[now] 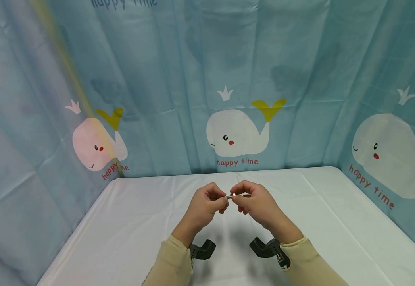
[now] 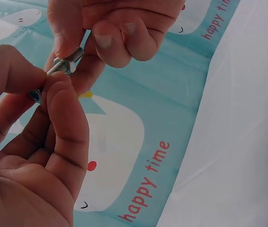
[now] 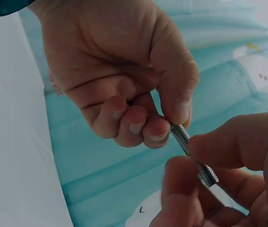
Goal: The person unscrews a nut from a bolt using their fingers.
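Between the two hands, above the table, is a silver threaded bolt with a hex nut on it. My left hand pinches the bolt between thumb and forefinger, and one end of it sticks out past these fingers in the right wrist view. From the other side my right hand has its thumb and forefinger at the nut, pinching there, with the remaining fingers curled in. The left wrist view shows a short metal end beyond the nut. Fingers hide parts of the bolt.
A white cloth covers the table under the hands. Behind and at both sides hangs a light blue curtain printed with whales. Black wrist mounts sit at the cuffs of the beige sleeves.
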Available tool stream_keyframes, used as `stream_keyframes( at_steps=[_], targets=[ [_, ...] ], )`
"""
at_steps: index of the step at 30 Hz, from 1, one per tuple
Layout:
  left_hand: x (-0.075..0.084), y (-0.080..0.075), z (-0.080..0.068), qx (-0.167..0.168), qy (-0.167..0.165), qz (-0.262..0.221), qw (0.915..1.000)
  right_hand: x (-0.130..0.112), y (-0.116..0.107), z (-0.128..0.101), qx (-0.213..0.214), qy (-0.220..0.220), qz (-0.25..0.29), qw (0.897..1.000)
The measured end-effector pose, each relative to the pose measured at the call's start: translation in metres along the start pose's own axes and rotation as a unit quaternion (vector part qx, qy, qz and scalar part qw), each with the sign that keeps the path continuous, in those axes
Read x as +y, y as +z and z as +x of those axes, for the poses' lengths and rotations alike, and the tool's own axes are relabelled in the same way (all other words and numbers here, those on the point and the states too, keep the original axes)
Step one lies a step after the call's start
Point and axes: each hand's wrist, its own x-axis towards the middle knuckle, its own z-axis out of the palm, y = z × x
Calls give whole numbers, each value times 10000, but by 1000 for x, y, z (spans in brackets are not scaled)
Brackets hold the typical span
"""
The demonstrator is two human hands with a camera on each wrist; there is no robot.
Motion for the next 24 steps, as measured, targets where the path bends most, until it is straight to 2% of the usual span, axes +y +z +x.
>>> stream_keyframes(
  at_steps=[5, 13, 24],
  targets=[
    [1, -1, 0, 79, -13, 5, 10000, 0, 0, 0, 22, 49, 73, 10000],
    [0, 0, 1, 26, -7, -17, 10000, 1, 1, 0, 68, 142, 42, 9999],
    [0, -1, 0, 66, -12, -31, 10000, 0, 2, -1, 63, -3, 5, 10000]
  ],
)
